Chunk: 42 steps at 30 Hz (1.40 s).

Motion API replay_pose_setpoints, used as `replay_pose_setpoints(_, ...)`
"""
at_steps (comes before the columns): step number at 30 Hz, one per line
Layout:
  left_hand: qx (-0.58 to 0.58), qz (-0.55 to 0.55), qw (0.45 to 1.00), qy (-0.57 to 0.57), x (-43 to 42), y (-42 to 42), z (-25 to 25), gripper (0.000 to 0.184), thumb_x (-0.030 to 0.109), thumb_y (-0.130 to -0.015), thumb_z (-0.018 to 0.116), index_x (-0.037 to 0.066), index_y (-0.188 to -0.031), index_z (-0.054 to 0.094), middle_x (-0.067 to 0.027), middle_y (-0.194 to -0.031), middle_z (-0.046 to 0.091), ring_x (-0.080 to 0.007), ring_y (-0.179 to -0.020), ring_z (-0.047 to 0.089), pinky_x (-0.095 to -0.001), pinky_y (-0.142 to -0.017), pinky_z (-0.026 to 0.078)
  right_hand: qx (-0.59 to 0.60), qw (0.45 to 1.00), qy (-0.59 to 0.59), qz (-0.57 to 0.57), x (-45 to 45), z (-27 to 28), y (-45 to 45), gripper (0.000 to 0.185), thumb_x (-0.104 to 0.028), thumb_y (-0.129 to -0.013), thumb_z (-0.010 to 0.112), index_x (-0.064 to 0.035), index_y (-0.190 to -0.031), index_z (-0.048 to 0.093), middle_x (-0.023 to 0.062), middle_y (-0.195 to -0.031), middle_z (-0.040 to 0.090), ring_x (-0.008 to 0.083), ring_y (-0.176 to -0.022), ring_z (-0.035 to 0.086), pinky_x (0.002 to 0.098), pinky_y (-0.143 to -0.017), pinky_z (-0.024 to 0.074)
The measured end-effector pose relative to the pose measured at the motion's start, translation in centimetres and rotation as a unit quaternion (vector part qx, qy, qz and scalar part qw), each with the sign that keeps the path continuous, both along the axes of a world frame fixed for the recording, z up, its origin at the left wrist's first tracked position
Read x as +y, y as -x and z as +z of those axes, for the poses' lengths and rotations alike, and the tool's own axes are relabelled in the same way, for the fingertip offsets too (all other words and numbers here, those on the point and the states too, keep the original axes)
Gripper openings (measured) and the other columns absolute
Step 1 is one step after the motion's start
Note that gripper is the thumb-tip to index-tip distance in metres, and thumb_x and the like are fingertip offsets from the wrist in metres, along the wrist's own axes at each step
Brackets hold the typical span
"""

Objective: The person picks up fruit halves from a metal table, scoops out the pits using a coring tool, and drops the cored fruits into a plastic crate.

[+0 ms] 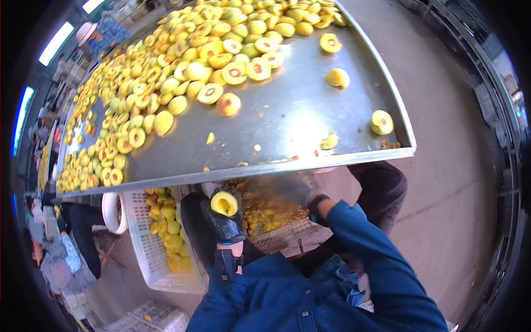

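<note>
In its dark glove, my left hand (225, 222) is closed around a yellow peach half (224, 203), its hollow facing up with no pit in it. My right hand (290, 189), also gloved, is smeared by motion just below the table's front edge, so its fingers and anything in them cannot be made out. Beneath it sits a crate (276, 235) of yellow-brown peach scraps. To the left of my left hand stands a white plastic crate (145, 243) with peach halves (171, 227) inside.
A metal table (199, 146) with a raised rim carries a heap of halved peaches (188, 72), many with pits. A few halves and scraps lie apart on the right. A white bucket (113, 213) hangs near the left crate. Other people (102, 36) are at the left.
</note>
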<state>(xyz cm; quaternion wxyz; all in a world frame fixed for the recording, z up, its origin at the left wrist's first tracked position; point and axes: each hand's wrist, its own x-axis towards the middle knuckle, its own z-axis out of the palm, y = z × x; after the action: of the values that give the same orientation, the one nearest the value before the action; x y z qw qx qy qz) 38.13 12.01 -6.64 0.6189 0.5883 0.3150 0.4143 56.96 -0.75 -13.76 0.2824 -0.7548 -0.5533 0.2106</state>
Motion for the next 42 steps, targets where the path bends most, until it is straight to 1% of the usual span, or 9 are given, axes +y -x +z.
replay_pose_setpoints(5,0.138,0.007,0.962,-0.236,0.9,1.3,1.8,0.082,-0.005,-0.079,0.072,0.002,-0.144,0.022,-0.0177,-0.131,0.053,-0.0275,-0.119,0.053,-0.0389,-0.104,0.042,0.083,0.988,-0.105,-0.079,2.1,-7.7,-1.9,0.034,-0.026,-0.093,0.055,0.0020,-0.112,0.055,0.0109,-0.101,0.063,0.0238,-0.092,0.061,0.0341,-0.077,0.0501)
replay_pose_setpoints(9,0.163,0.031,0.948,-0.273,1.8,3.4,3.7,0.050,0.015,-0.095,0.056,0.000,-0.139,0.036,-0.0192,-0.133,0.052,-0.0260,-0.122,0.050,-0.0417,-0.104,0.044,0.305,0.937,-0.107,-0.136,1.3,-4.7,1.1,0.041,-0.029,-0.092,0.059,0.0020,-0.119,0.055,0.0140,-0.103,0.065,0.0230,-0.096,0.062,0.0329,-0.079,0.0501)
replay_pose_setpoints(12,-0.068,-0.011,0.997,0.040,2.9,4.3,5.4,0.048,0.032,-0.101,0.038,-0.001,-0.135,0.041,-0.0188,-0.134,0.052,-0.0275,-0.123,0.050,-0.0446,-0.106,0.042,0.317,0.929,0.100,-0.162,0.6,4.5,2.3,0.047,-0.029,-0.088,0.065,-0.0005,-0.124,0.055,0.0177,-0.097,0.067,0.0251,-0.090,0.065,0.0341,-0.076,0.0508)
replay_pose_setpoints(17,-0.347,-0.011,0.852,0.391,3.8,8.9,6.0,0.064,0.047,-0.101,0.035,-0.003,-0.143,0.037,-0.0206,-0.139,0.047,-0.0346,-0.126,0.047,-0.0521,-0.113,0.031,0.242,0.942,0.167,-0.162,-2.1,8.2,4.1,0.049,-0.032,-0.083,0.069,-0.0016,-0.120,0.058,0.0177,-0.084,0.068,0.0287,-0.074,0.067,0.0367,-0.068,0.0518)
replay_pose_setpoints(22,-0.337,-0.026,0.873,0.351,4.0,15.0,3.6,0.063,0.045,-0.101,0.040,-0.005,-0.140,0.039,-0.0206,-0.140,0.047,-0.0322,-0.128,0.046,-0.0476,-0.111,0.035,0.069,0.971,0.181,-0.137,-7.7,7.7,2.3,0.037,-0.027,-0.083,0.071,-0.0008,-0.108,0.063,0.0117,-0.075,0.067,0.0196,-0.067,0.067,0.0335,-0.060,0.0513)
replay_pose_setpoints(26,-0.332,0.014,0.869,0.366,3.2,15.9,2.9,0.059,0.040,-0.101,0.041,-0.005,-0.139,0.040,-0.0203,-0.138,0.048,-0.0315,-0.127,0.046,-0.0445,-0.111,0.036,0.318,0.901,0.270,-0.120,-7.0,17.9,1.1,0.023,-0.020,-0.087,0.066,-0.0016,-0.101,0.064,0.0037,-0.068,0.062,0.0099,-0.054,0.060,0.0226,-0.046,0.0434)
replay_pose_setpoints(33,-0.236,0.042,0.929,0.283,2.2,13.2,3.9,0.054,0.041,-0.104,0.035,-0.003,-0.132,0.048,-0.0177,-0.125,0.056,-0.0302,-0.117,0.053,-0.0431,-0.107,0.040,0.620,0.781,-0.008,-0.073,-3.4,11.6,-1.5,0.042,-0.040,-0.090,0.064,0.0008,-0.098,0.060,0.0007,-0.061,0.053,0.0078,-0.045,0.047,0.0220,-0.042,0.0355)
replay_pose_setpoints(38,-0.214,0.056,0.934,0.281,2.5,13.6,3.3,0.054,0.041,-0.104,0.034,-0.004,-0.132,0.048,-0.0181,-0.126,0.056,-0.0299,-0.117,0.054,-0.0429,-0.106,0.042,0.399,0.905,0.090,-0.115,-2.6,13.1,-0.4,0.029,-0.029,-0.095,0.054,-0.0014,-0.090,0.061,0.0023,-0.058,0.054,0.0090,-0.039,0.043,0.0248,-0.040,0.0340)
replay_pose_setpoints(42,-0.199,0.046,0.943,0.262,2.4,13.3,3.8,0.055,0.040,-0.105,0.031,-0.004,-0.134,0.046,-0.0184,-0.128,0.055,-0.0294,-0.117,0.055,-0.0426,-0.106,0.041,0.425,0.875,0.208,-0.101,-7.1,14.0,-4.1,0.039,-0.038,-0.093,0.059,0.0001,-0.093,0.064,0.0070,-0.058,0.058,0.0130,-0.043,0.052,0.0255,-0.040,0.0389)
